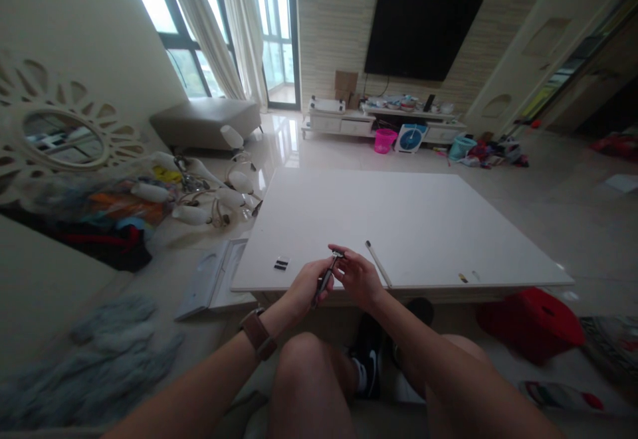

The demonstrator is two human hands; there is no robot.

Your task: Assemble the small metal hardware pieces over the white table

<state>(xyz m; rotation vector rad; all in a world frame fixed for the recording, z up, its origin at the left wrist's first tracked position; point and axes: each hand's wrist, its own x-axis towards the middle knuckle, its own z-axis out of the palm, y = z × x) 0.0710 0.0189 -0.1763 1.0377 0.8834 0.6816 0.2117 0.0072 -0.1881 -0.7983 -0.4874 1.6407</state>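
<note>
Above the near edge of the white table (pixel 379 216), my left hand (pixel 309 283) is closed round the dark handle of a razor (pixel 326 278), its head pointing up and away from me. My right hand (pixel 361 278) has its fingers closed at the razor's head, partly hiding it. A slim white stick with a dark tip (pixel 379 263) lies on the table just right of my right hand. To the left of my hands is a small clear pack with two black strips (pixel 282 263).
A small yellow-and-black piece (pixel 463 278) and a clear piece (pixel 476 275) lie near the table's right front edge. A red stool (pixel 535 323) stands on the floor at right. Left of the table are a lamp with several white shades (pixel 192 214) and an open white box (pixel 214 279).
</note>
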